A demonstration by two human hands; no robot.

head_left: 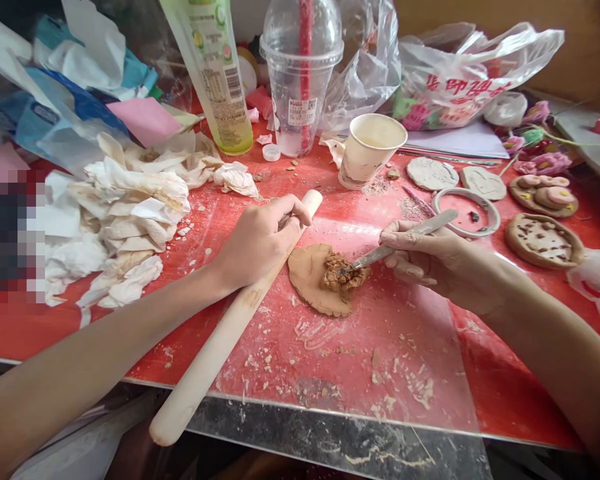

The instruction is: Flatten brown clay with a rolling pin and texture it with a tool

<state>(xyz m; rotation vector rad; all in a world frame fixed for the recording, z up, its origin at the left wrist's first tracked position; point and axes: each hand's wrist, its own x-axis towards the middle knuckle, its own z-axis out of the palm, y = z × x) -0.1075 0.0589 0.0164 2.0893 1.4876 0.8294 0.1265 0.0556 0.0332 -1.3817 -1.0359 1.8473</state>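
My left hand is closed on the upper part of a long wooden rolling pin, which lies slantwise over the table's front edge. In my right hand is a thin grey metal clay tool, held pen-like between thumb and fingers. Its tip is in a rough, crumbly lump of brown clay. That lump sits on the right part of a flattened brown clay slab, just right of the rolling pin. The slab has a smooth left side and a cracked lower edge. My left palm and some fingertips are hidden.
Crumpled tissues are heaped at left. Behind stand a bottle, a plastic cup and a paper cup. Clay discs and a ring lie at right. A clear sheet covers part of the red table.
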